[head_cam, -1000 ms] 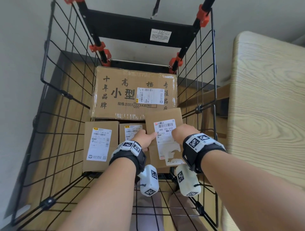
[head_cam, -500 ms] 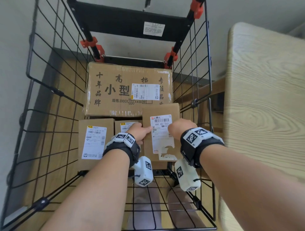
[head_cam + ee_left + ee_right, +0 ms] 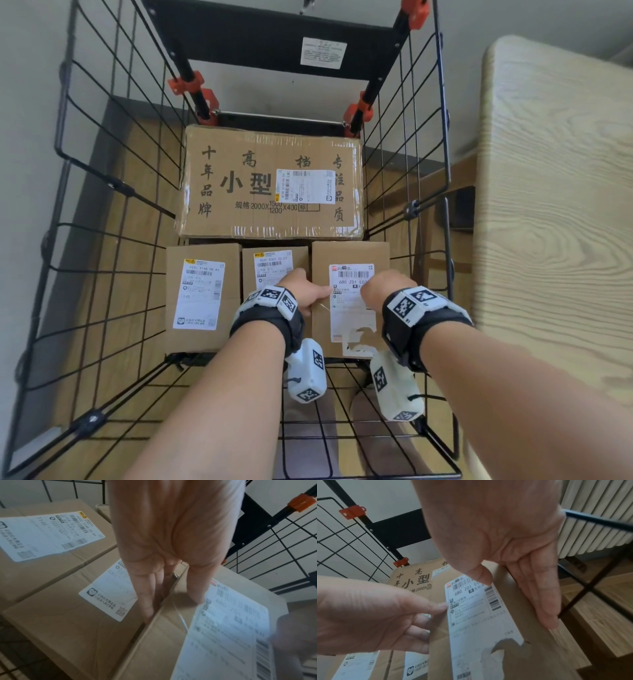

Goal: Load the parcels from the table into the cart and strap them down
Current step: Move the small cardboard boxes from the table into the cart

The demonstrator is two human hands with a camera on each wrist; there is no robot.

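A black wire cart [image 3: 113,186] holds a large printed carton [image 3: 270,185] at the back and three small labelled parcels in a row before it. The left parcel [image 3: 202,294] and middle parcel [image 3: 270,263] lie flat. My left hand [image 3: 301,291] and right hand [image 3: 380,287] both grip the right parcel [image 3: 349,253]. Left fingers [image 3: 149,601] reach down the gap beside the middle parcel [image 3: 68,615], thumb on top. Right fingers [image 3: 539,595] lie straight along the parcel's right side [image 3: 479,615], thumb over its label.
A light wooden table [image 3: 555,205] stands close on the cart's right. Orange clamps [image 3: 191,85] hold the cart's back frame. Bare wire floor [image 3: 342,428] shows at the cart's near end. A white radiator [image 3: 599,527] is beyond the cart's right wall.
The right parcel has come down and to the right, from overlapping the carton and the middle parcel into the front right slot. Both hands kept their hold.
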